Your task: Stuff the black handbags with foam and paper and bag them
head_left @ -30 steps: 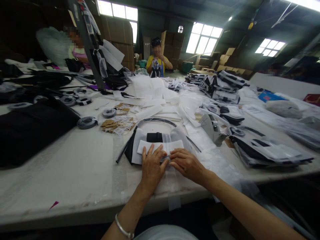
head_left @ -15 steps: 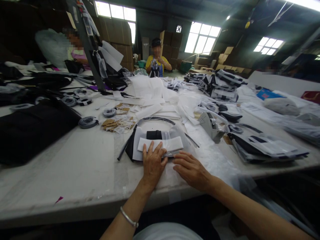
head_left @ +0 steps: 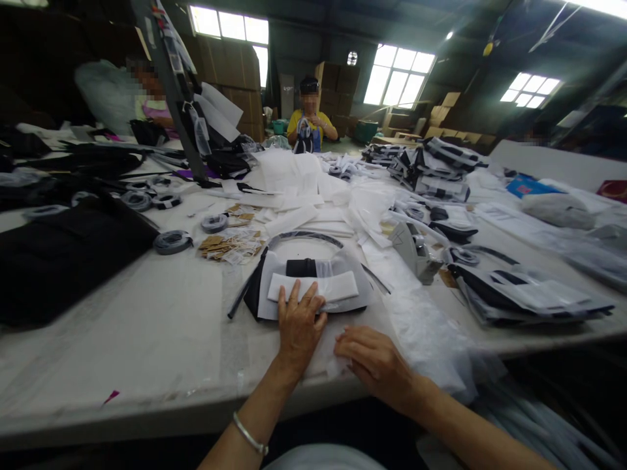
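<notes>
**Here, two hands at a wrapped black bag on the table**

Head view: The left hand (head_left: 298,326) lies flat, fingers spread and open, with the fingertips pressing on the near edge of the black bag (head_left: 298,267), which is covered with white paper and a clear plastic sleeve. Just beyond these fingertips is a white paper strip (head_left: 318,286) that lies across the bag. A thin bracelet (head_left: 249,435) is on the left wrist.

The right hand (head_left: 375,362) is just beside the left one, nearer to the table edge, palm down. Its fingers are loosely curved and rest on the clear plastic film (head_left: 421,326); I cannot tell if they pinch it.

To the left of the fingers, a black rod (head_left: 241,295) lies touching the bag. Further from the fingers are brown paper tags (head_left: 223,245), a grey tape roll (head_left: 171,240) and a tape dispenser (head_left: 416,251) on the white table (head_left: 147,313). At the far end a person in yellow (head_left: 311,121) is standing.
</notes>
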`<state>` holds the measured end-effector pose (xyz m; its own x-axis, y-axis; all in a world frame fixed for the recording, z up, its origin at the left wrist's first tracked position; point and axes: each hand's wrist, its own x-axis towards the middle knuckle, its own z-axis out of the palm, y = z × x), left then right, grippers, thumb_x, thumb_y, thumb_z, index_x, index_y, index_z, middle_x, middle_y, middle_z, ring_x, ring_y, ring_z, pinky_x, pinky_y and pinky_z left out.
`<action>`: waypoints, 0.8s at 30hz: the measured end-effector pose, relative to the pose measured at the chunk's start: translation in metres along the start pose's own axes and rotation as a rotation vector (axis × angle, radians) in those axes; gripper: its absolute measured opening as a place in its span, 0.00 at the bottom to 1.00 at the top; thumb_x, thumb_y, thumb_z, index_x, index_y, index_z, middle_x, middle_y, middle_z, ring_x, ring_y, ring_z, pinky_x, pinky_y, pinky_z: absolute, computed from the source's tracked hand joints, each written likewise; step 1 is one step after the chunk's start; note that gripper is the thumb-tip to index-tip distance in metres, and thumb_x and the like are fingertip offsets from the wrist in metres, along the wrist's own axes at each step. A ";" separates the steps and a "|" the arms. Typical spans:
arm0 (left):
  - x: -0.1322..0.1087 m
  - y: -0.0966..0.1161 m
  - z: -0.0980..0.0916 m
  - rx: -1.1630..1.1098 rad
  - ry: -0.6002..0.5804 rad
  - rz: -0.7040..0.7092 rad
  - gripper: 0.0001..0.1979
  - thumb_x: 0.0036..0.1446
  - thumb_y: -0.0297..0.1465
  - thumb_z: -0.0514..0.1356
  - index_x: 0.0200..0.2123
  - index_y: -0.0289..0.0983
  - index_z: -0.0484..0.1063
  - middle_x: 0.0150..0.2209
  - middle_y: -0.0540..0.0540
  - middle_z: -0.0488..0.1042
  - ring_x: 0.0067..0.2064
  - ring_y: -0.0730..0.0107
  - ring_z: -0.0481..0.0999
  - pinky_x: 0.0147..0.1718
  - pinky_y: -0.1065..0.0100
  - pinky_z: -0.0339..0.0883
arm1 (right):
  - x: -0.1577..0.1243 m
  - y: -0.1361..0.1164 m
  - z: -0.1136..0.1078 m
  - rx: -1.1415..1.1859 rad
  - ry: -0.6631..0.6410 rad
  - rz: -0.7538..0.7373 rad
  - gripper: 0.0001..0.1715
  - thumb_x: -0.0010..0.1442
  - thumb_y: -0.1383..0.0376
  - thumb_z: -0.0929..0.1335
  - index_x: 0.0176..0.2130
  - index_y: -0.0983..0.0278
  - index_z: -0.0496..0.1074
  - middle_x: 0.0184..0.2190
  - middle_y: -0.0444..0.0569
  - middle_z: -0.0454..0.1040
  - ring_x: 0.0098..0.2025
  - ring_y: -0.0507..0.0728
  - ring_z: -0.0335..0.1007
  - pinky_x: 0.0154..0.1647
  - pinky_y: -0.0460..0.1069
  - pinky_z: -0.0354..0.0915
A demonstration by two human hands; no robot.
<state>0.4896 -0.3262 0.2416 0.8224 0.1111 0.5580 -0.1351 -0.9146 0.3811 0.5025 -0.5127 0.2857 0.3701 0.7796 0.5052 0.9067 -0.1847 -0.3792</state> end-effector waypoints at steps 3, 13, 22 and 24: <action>-0.001 -0.001 0.001 0.005 0.004 0.011 0.11 0.56 0.27 0.63 0.42 0.43 0.73 0.59 0.51 0.71 0.65 0.45 0.62 0.64 0.33 0.47 | 0.040 0.017 -0.014 -0.096 0.101 0.047 0.10 0.66 0.69 0.63 0.40 0.61 0.74 0.36 0.50 0.78 0.43 0.58 0.74 0.53 0.55 0.67; 0.004 0.004 -0.009 -0.095 -0.004 -0.059 0.07 0.56 0.33 0.64 0.39 0.42 0.72 0.58 0.49 0.72 0.64 0.45 0.63 0.63 0.35 0.49 | 0.110 0.089 -0.008 -0.050 -0.132 0.498 0.06 0.58 0.69 0.70 0.28 0.63 0.75 0.27 0.44 0.76 0.33 0.55 0.71 0.38 0.48 0.61; 0.011 0.006 0.005 -0.015 0.111 -0.059 0.07 0.65 0.30 0.55 0.33 0.42 0.70 0.54 0.52 0.76 0.61 0.55 0.67 0.66 0.44 0.44 | 0.100 0.117 0.008 0.133 -0.164 0.747 0.04 0.52 0.70 0.72 0.26 0.64 0.73 0.27 0.43 0.72 0.32 0.53 0.68 0.34 0.47 0.58; 0.010 0.005 0.004 0.020 0.103 -0.037 0.05 0.64 0.29 0.55 0.36 0.41 0.71 0.54 0.53 0.76 0.61 0.56 0.68 0.66 0.46 0.43 | 0.100 0.118 0.012 0.094 -0.160 0.764 0.05 0.52 0.70 0.72 0.26 0.63 0.73 0.27 0.43 0.71 0.31 0.53 0.66 0.33 0.47 0.57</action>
<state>0.4999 -0.3311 0.2461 0.7651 0.1835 0.6172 -0.0935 -0.9167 0.3885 0.6439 -0.4497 0.2819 0.8442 0.5348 -0.0371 0.3888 -0.6585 -0.6444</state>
